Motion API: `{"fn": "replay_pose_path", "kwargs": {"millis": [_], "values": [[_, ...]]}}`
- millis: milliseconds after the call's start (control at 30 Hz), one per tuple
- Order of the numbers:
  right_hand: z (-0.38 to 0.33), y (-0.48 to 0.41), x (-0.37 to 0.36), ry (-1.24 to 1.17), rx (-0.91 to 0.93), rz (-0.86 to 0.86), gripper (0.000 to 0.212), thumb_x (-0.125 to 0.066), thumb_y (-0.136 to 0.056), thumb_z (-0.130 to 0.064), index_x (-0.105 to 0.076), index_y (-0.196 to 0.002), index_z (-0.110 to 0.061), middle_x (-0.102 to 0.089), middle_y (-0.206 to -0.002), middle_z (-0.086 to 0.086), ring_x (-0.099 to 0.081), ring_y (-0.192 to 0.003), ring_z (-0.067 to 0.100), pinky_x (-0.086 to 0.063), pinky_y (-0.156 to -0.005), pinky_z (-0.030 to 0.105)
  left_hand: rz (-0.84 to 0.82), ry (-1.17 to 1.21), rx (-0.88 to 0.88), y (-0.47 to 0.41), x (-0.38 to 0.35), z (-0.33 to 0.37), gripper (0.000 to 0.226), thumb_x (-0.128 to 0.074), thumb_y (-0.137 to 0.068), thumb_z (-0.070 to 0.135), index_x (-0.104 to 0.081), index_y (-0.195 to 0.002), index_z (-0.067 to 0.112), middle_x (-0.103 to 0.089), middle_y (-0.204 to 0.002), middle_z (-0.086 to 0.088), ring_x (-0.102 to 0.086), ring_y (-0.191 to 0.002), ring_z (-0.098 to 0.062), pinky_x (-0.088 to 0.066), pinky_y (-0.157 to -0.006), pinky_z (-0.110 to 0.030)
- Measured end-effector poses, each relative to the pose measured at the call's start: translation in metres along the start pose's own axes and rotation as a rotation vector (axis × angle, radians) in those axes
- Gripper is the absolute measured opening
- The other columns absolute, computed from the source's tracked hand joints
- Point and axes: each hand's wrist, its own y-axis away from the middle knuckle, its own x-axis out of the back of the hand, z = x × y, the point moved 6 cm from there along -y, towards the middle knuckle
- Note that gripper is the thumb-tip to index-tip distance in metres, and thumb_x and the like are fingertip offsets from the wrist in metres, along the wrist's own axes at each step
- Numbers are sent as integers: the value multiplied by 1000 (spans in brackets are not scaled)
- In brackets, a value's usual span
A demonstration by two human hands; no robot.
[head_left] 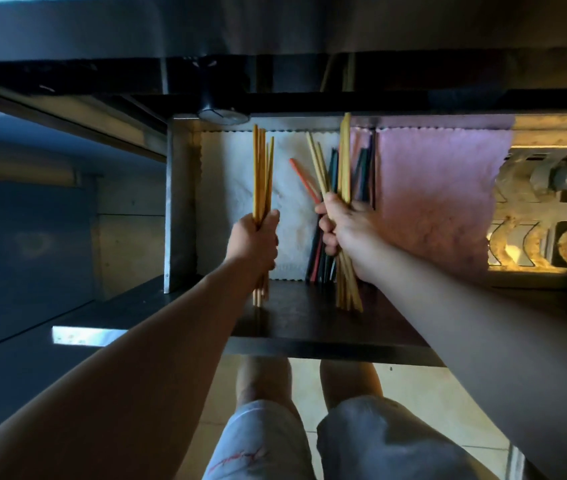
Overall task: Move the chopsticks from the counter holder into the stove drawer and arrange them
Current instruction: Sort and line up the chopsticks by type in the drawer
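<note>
The person is standing over the pulled-out stove drawer [178,202], both arms reaching down into it. The left hand [256,239] is clenching a tidy bundle of yellow wooden chopsticks [262,174], holding them roughly upright over the white cloth liner [230,188] at the drawer's left side, their lower ends poking out below the fist near the drawer's dark front edge [310,330]. The right hand [342,230] is gripping a looser, fanned bunch of wooden chopsticks [343,161], tips splaying both above and below the fist. Just beside and behind that hand, an orange chopstick [304,180] and several dark chopsticks [363,174] are lying on the liner, near the seam with the pink cloth [438,195] covering the right part. Grey shorts [264,445] and bare knees are showing below.
</note>
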Motion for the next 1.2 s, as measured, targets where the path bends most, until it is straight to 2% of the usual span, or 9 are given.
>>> {"fn": "replay_pose_path", "kwargs": {"millis": [200, 300, 367, 500, 667, 800, 1000, 1100, 1200], "values": [[7, -1, -49, 6, -65, -22, 29, -47, -99, -21, -61, -106, 3, -57, -66, 8, -51, -43, 12, -47, -44, 24, 11, -31, 32, -26, 43, -13, 41, -40, -98, 48, -61, -101, 13, -51, -63, 1, -49, -49, -15, -43, -48, -29], [11, -6, -80, -30, -101, -4, 31, -45, -99, -12, -55, -117, 12, -55, -65, 11, -48, -31, 6, -43, -35, 18, 46, -96, 17, -40, 58, -17, 39, -41, -99, 41, -59, -110, 9, -66, -93, -17, -64, -81, -37, -55, -76, -44], [16, -10, -96, 20, -118, -9, 33, -45, -99, -14, -53, -123, 7, -65, -81, 16, -60, -48, 14, -50, -46, 27, 44, -116, -17, -45, 64, -16, 36, -42, -98, 38, -56, -109, 6, -64, -108, -24, -62, -99, -43, -52, -87, -52], [29, -24, -109, 188, -96, 87, 31, -45, -99, -30, -53, -121, -9, -65, -109, 11, -63, -102, 32, -54, -86, 46, 39, -191, -124, -51, 71, -11, 30, -44, -99, 35, -54, -103, 7, -64, -95, -15, -64, -91, -36, -54, -81, -44], [39, -37, -130, 135, -85, 111, 32, -46, -97, -40, -46, -120, -18, -63, -97, 7, -64, -69, 20, -52, -53, 27, 41, -92, -135, -51, 80, -17, 22, -45, -99, 35, -49, -92, 14, -56, -77, -2, -64, -79, -30, -56, -72, -41], [43, -39, -139, 73, -105, 86, 45, -51, -95, -37, -41, -134, -17, -65, -95, 4, -67, -72, 16, -51, -47, 22, -7, 147, -84, -50, 88, -23, 14, -53, -97, 29, -57, -95, 16, -57, -64, 2, -55, -44, -6, -48, -43, -21], [47, -45, -138, 192, -121, 82, 61, -59, -91, -24, -31, -145, -18, -49, -138, 10, -50, -122, 28, -39, -91, 35, -230, 192, 164, -54, 83, -39, 14, -67, -89, 20, -62, -101, 16, -70, -85, -5, -67, -70, -17, -54, -55, -28], [46, -45, -133, 219, -114, 79, 60, -61, -90, -20, -34, -144, -16, -51, -137, 10, -51, -121, 27, -40, -94, 35, -199, 136, 183, -55, 84, -41, 10, -70, -87, 24, -61, -85, 20, -70, -75, -3, -68, -63, -16, -55, -52, -28], [44, -42, -129, 203, -82, 108, 53, -64, -88, -18, -44, -136, -12, -58, -128, 11, -56, -115, 27, -43, -101, 41, -123, 1, 80, -57, 87, -36, 20, -65, -88, 38, -58, -92, 20, -66, -74, -3, -63, -55, -15, -49, -42, -22]]}}
